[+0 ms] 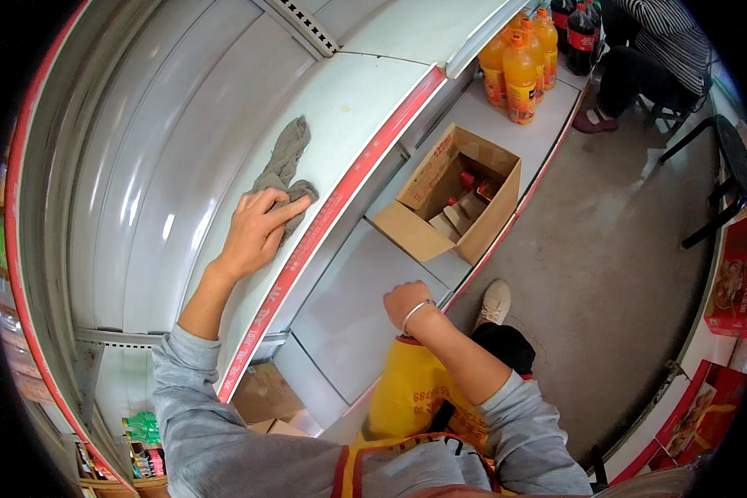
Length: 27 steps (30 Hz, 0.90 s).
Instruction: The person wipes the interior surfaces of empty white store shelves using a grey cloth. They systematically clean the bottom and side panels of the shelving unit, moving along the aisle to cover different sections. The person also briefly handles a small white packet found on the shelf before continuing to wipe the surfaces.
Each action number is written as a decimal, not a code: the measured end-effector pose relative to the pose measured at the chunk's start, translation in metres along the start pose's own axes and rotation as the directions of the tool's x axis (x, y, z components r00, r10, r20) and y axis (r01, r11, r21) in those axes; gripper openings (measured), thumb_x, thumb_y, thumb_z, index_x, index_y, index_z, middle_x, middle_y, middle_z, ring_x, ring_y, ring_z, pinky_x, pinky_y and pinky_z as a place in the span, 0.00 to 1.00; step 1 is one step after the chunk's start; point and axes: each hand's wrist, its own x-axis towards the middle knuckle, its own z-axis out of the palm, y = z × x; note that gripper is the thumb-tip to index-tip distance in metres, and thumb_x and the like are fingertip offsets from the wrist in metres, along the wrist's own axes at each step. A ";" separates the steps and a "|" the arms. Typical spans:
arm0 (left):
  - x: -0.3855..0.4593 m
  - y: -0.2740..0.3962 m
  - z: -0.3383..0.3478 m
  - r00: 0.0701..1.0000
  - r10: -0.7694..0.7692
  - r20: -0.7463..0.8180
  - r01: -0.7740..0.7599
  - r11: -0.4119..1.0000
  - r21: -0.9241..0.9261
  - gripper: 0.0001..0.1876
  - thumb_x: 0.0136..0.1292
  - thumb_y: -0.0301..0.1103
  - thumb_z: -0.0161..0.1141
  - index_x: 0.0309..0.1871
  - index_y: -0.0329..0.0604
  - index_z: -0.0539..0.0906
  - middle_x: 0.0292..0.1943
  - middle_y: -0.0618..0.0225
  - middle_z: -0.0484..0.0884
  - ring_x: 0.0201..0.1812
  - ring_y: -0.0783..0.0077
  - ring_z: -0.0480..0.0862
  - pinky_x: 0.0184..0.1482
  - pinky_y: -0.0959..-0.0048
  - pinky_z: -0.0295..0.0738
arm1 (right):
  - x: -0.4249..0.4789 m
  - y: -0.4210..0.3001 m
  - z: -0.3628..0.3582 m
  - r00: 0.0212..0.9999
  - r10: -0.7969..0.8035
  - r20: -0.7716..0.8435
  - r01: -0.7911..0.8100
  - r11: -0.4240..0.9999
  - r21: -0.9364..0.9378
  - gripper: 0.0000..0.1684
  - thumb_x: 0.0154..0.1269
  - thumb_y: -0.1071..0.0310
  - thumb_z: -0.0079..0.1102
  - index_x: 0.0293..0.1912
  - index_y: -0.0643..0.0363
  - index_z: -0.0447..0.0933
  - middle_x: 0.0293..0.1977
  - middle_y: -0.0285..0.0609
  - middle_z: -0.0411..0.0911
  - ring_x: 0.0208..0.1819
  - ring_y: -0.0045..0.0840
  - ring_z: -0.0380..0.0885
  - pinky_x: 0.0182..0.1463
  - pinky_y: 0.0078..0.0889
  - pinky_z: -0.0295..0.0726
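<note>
A crumpled grey cloth (286, 155) lies on the white metal shelf (355, 118), which has a red label strip (373, 155) along its front edge. My left hand (258, 230) presses down on the near end of the cloth and grips it, index finger stretched out. Lower and to the right, my right hand (408, 305) is closed in a fist, a silver bangle (416, 314) at its wrist. Nothing shows in that fist, which is held over the lower shelf (361, 299). Beyond it, an open cardboard box (429, 168) on the lower shelf contains red-capped items and cardboard pieces.
Orange drink bottles (520, 78) and cola bottles (580, 37) stand farther along the lower shelf. A seated person (660, 56) is at the upper right, near a black stool (731, 155). Red boxes (731, 292) line the right side. Another carton (264, 392) sits beneath the near shelf.
</note>
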 end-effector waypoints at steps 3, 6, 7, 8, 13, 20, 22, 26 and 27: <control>0.026 0.005 0.006 0.999 0.034 -0.037 -0.033 0.999 0.002 0.25 0.55 0.21 0.49 0.57 0.52 0.79 0.44 0.61 0.74 0.45 0.59 0.73 0.48 0.67 0.62 | 0.002 -0.001 0.002 1.000 0.006 -0.003 -0.006 1.000 0.021 0.12 0.61 0.68 0.49 0.39 0.54 0.82 0.41 0.43 0.82 0.46 0.34 0.80 0.49 0.37 0.75; 0.071 0.010 0.014 0.996 0.043 -0.078 -0.043 0.999 0.008 0.24 0.57 0.22 0.49 0.58 0.53 0.78 0.44 0.61 0.75 0.46 0.59 0.73 0.48 0.66 0.63 | 0.005 0.000 0.008 1.000 0.018 -0.014 -0.017 0.999 0.028 0.12 0.61 0.68 0.49 0.39 0.54 0.82 0.41 0.43 0.82 0.46 0.34 0.80 0.49 0.37 0.75; 0.084 0.007 0.017 0.995 0.043 -0.088 -0.042 0.999 0.017 0.24 0.58 0.22 0.49 0.58 0.54 0.78 0.44 0.61 0.75 0.46 0.59 0.73 0.48 0.66 0.63 | 0.006 -0.003 0.006 1.000 0.012 0.003 -0.012 1.000 0.012 0.12 0.61 0.68 0.49 0.39 0.54 0.82 0.41 0.43 0.82 0.45 0.34 0.80 0.49 0.37 0.75; 0.097 0.004 0.019 0.994 0.042 -0.098 -0.040 0.999 0.025 0.24 0.59 0.23 0.49 0.58 0.54 0.78 0.44 0.61 0.75 0.47 0.60 0.73 0.48 0.66 0.63 | 0.005 -0.004 0.005 1.000 0.004 0.021 -0.004 1.000 -0.005 0.12 0.61 0.68 0.49 0.39 0.54 0.82 0.41 0.43 0.82 0.45 0.34 0.80 0.49 0.37 0.75; 0.112 -0.001 0.026 0.978 0.114 -0.173 -0.111 0.993 0.029 0.24 0.59 0.23 0.49 0.58 0.56 0.78 0.43 0.62 0.74 0.47 0.61 0.72 0.49 0.66 0.62 | 0.012 -0.003 0.002 1.000 -0.002 0.003 0.002 1.000 -0.005 0.12 0.60 0.69 0.49 0.38 0.54 0.82 0.40 0.44 0.82 0.44 0.35 0.81 0.47 0.36 0.76; -0.042 0.003 0.010 0.999 -0.033 -0.040 0.028 0.992 -0.126 0.27 0.53 0.21 0.50 0.57 0.54 0.80 0.44 0.62 0.72 0.48 0.62 0.72 0.51 0.68 0.60 | 0.012 -0.003 0.008 1.000 -0.027 0.016 0.027 0.999 -0.024 0.13 0.60 0.69 0.48 0.39 0.55 0.82 0.39 0.45 0.82 0.43 0.36 0.81 0.46 0.37 0.77; -0.078 0.008 0.000 0.994 -0.101 0.036 0.105 0.983 -0.151 0.26 0.53 0.21 0.51 0.56 0.54 0.80 0.49 0.61 0.73 0.53 0.61 0.72 0.55 0.65 0.60 | 0.011 -0.001 0.007 1.000 -0.020 0.018 0.021 1.000 -0.016 0.13 0.61 0.68 0.48 0.39 0.54 0.82 0.40 0.45 0.82 0.44 0.36 0.81 0.47 0.37 0.77; -0.085 0.011 -0.015 0.982 -0.071 0.174 0.077 0.997 -0.027 0.23 0.58 0.26 0.51 0.58 0.53 0.78 0.66 0.60 0.66 0.68 0.55 0.63 0.65 0.45 0.50 | 0.011 -0.003 0.009 1.000 0.010 0.003 -0.010 1.000 0.004 0.12 0.60 0.68 0.49 0.39 0.55 0.82 0.40 0.45 0.82 0.45 0.36 0.80 0.48 0.37 0.76; -0.078 0.010 -0.014 0.980 -0.066 0.186 0.074 0.997 -0.036 0.23 0.59 0.27 0.50 0.59 0.54 0.77 0.67 0.60 0.65 0.69 0.56 0.62 0.65 0.43 0.49 | 0.012 -0.005 0.011 1.000 0.005 0.013 -0.005 1.000 0.004 0.12 0.60 0.69 0.50 0.39 0.55 0.81 0.40 0.45 0.82 0.45 0.36 0.80 0.48 0.37 0.76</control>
